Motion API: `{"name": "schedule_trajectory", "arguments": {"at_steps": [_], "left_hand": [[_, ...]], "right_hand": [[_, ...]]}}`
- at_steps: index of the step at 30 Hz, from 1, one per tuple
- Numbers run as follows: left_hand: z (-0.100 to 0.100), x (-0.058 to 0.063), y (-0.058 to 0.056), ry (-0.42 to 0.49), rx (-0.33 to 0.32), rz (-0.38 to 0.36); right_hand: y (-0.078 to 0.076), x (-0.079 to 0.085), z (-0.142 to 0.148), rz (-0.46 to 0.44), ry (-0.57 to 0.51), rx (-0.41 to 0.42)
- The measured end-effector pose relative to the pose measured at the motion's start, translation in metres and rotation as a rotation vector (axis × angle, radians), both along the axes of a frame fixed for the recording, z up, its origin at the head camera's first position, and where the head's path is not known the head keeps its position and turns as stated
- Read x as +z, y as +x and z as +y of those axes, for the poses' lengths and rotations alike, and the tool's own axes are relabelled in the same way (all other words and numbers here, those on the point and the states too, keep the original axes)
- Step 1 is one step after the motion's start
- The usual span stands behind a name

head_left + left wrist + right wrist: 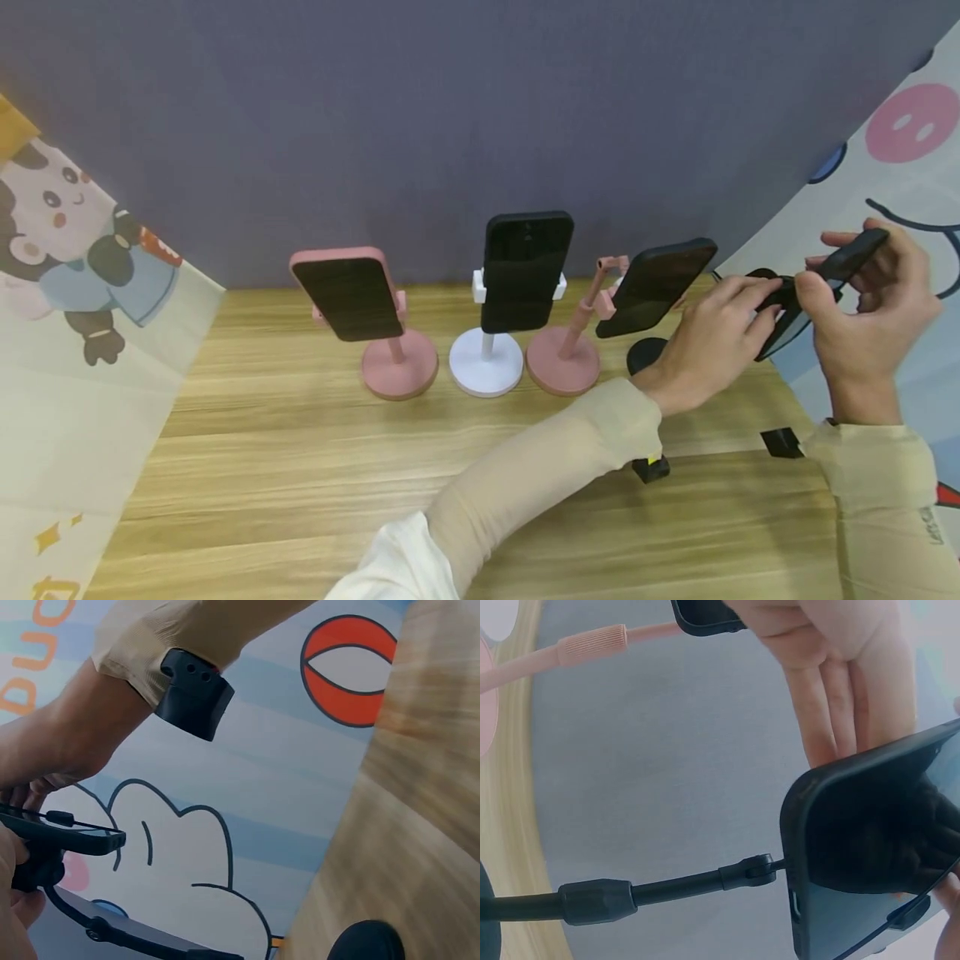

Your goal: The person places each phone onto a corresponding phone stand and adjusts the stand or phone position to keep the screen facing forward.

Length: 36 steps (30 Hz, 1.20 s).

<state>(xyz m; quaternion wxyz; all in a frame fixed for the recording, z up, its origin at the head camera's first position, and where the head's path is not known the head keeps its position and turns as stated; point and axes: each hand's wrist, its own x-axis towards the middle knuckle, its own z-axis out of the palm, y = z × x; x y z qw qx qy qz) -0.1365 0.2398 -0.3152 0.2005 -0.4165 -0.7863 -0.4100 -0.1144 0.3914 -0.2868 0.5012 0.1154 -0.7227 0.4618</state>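
At the right of the head view, both hands are on a black phone (783,333) at the head of a black phone stand. My left hand (708,337) curls its fingers around the stand's holder behind the phone. My right hand (873,321) grips the phone, thumb on the near side and fingers on the far side. In the right wrist view the phone (855,847) is tilted, with the jointed black stand post (596,902) running to it. The stand's black base (647,355) is partly covered by the left hand.
To the left stand a pink stand (400,367) with a pink-edged phone (348,296), a white stand (486,364) with a black phone (527,271), and another pink stand (562,362) with a dark phone (656,287). A grey panel (450,125) rises behind; a printed wall (900,183) is close on the right.
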Motion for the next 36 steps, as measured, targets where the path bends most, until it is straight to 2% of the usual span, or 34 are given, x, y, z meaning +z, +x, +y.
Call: {"name": "schedule_trajectory", "arguments": {"at_steps": [9,19,27,36], "left_hand": [[-0.003,0.007,-0.001,-0.095,0.035,0.035],[-0.003,0.015,-0.002,-0.206,0.010,-0.034],[-0.004,0.019,-0.004,-0.227,0.009,-0.073],[-0.004,0.019,-0.004,-0.219,0.007,-0.089]], "right_hand": [[-0.001,0.000,0.000,0.017,0.011,0.004],[-0.003,0.002,-0.006,0.071,-0.042,0.000],[-0.007,0.001,-0.005,0.075,-0.027,-0.057],[-0.010,-0.001,-0.007,0.093,-0.004,-0.166]]}}
